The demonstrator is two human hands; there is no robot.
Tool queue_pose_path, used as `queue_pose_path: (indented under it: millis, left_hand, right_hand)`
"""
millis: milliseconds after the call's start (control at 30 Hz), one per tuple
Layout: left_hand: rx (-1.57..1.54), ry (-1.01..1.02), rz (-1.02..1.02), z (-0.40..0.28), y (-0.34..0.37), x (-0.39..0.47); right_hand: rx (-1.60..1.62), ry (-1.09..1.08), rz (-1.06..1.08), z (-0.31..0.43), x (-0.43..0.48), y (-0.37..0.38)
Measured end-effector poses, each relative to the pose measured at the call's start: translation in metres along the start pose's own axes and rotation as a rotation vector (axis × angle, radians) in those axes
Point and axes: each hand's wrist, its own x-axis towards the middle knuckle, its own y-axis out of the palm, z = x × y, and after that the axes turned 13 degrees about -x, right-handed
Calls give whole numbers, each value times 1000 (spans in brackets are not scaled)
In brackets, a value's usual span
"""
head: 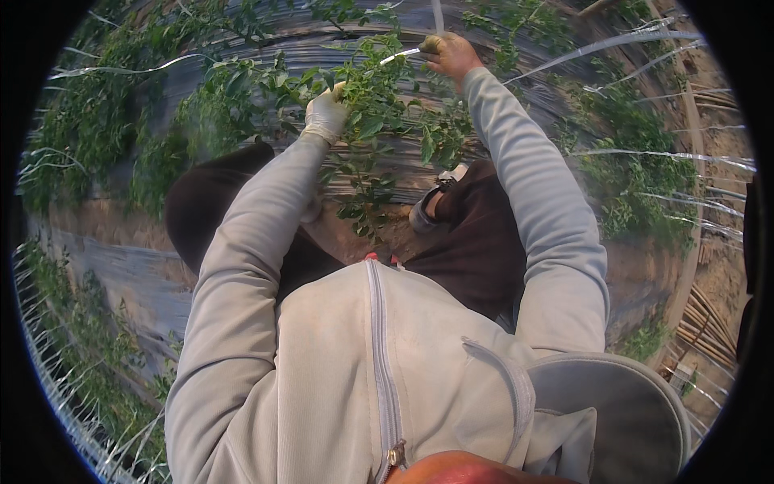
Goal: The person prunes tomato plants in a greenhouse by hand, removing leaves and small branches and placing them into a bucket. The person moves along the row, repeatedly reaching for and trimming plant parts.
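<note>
In front of me a leafy tomato plant (373,109) rises from the mulched bed. My left hand (327,114), in a pale glove, is closed at the plant's left side, with its fingertips partly hidden among the leaves. Farther out and to the right, my right hand (450,55) pinches a shiny plastic twine (400,56). One length of the twine runs left from the fingers into the plant's top. Another strip (438,17) goes up from the same hand towards the upper edge of the view.
Dark plastic mulch film (254,45) covers the bed. Plant rows (91,121) stand at left and right. Several twine strands (604,45) stretch across the right side. Bundled poles (704,327) lie on soil at far right. My shoe (425,213) is close to the plant's lower leaves.
</note>
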Motion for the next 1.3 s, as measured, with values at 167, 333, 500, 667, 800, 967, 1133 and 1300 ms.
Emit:
queue_pose_path:
  millis: [167, 333, 500, 667, 800, 967, 1133, 1300]
  left_hand:
    - [-529, 47, 81, 18, 9, 11]
    - [-813, -53, 185, 9, -1, 3]
    - [-767, -232, 305, -1, -5, 7]
    - [-786, -232, 301, -1, 5, 9]
    - [-604, -177, 106, 38, -1, 20]
    - [-773, -136, 63, 34, 13, 25]
    - [-739, -155, 96, 31, 6, 25]
    - [-841, -210, -18, 38, 2, 38]
  right_hand:
    - [-614, -97, 111, -50, 12, 9]
    - [-931, -156, 63, -44, -7, 26]
    - [-884, -73, 176, -69, 0, 45]
    - [-985, 12, 296, -93, 6, 56]
    - [-968, -40, 302, -71, -10, 77]
    - [-1055, 66, 237, -68, -6, 63]
    - [-1204, 37, 299, -85, -3, 58]
    - [-1124, -95, 554, -67, -14, 61]
